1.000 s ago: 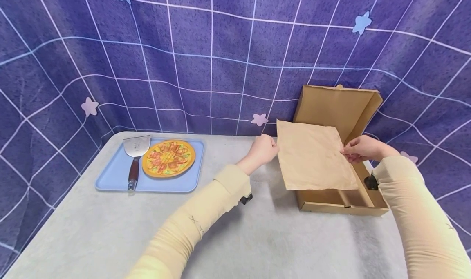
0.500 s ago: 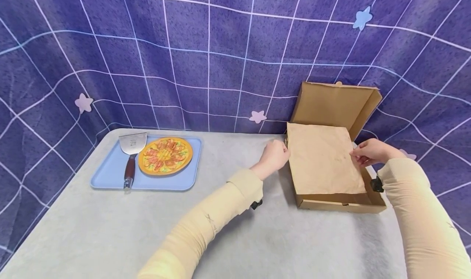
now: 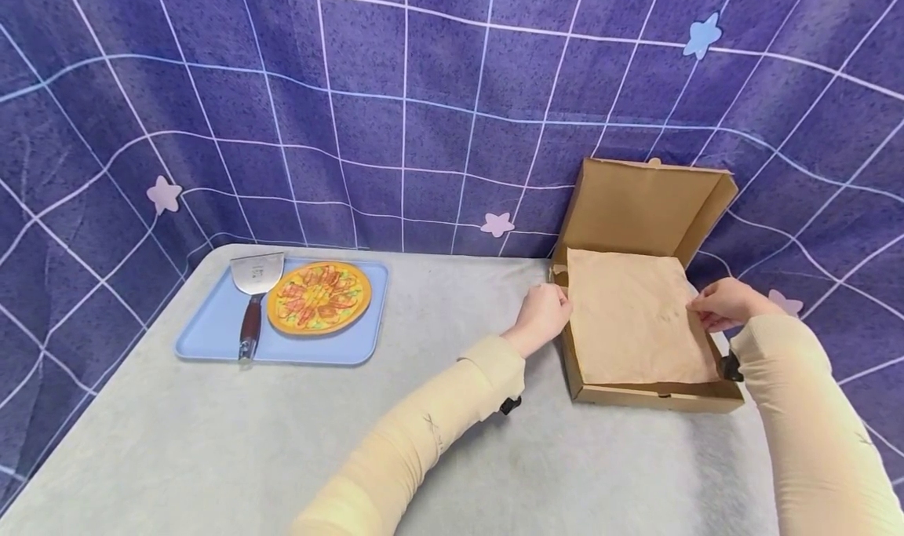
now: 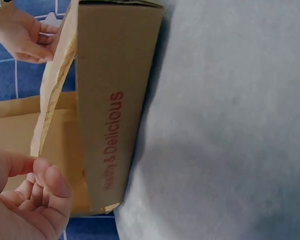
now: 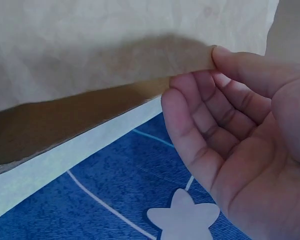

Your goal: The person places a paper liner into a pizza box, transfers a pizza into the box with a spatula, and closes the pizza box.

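A sheet of brown paper [image 3: 636, 320] lies over the bottom of an open cardboard box [image 3: 614, 395] at the right of the table. My left hand [image 3: 540, 316] pinches the paper's left edge between thumb and forefinger, beside the box's side wall. At the opposite edge, my right hand [image 3: 727, 304] pinches the paper with thumb and fingertips. The left wrist view has the paper [image 4: 55, 80] edge-on, slightly above the box wall [image 4: 110, 100]. In the right wrist view the thumb and fingers of my right hand [image 5: 240, 115] hold the paper's edge [image 5: 140, 60].
On the left of the grey table [image 3: 212, 442] sits a blue tray [image 3: 363, 340] bearing a pizza [image 3: 318, 298] and a spatula [image 3: 250, 320] whose handle crosses the tray's front rim. The box's raised lid [image 3: 636, 206] stands near a purple curtain [image 3: 424, 128].
Both hands have moved right and slightly toward the front with the paper. The sheet has come down from above the box's left side to within its walls.
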A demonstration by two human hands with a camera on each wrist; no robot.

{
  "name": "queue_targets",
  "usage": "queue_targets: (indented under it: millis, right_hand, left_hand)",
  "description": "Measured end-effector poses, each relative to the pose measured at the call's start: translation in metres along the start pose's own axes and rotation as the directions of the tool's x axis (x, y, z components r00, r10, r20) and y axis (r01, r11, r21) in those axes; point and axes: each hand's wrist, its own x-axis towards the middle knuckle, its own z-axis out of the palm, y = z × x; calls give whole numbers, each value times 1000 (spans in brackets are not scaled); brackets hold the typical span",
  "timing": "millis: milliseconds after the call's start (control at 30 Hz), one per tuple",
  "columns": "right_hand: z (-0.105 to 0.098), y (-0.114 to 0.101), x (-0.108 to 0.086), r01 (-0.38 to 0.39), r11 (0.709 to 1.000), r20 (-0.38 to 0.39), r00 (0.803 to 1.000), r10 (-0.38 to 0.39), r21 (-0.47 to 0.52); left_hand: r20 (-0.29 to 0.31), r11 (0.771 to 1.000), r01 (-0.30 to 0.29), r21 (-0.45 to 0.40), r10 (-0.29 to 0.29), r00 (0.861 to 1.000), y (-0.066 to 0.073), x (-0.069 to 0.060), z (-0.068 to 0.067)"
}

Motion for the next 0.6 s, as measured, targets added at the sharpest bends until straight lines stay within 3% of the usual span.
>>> queue_targets:
  millis: [200, 600]
  right_hand:
    - [1, 7, 1, 13, 996, -76, 997, -20, -91]
    - [15, 25, 14, -18, 991, -186, 983, -8, -136]
  left_hand:
    - [38, 1000, 20, 20, -21, 999, 4, -1, 11]
    - [109, 994, 55, 98, -66, 992, 3, 1, 25]
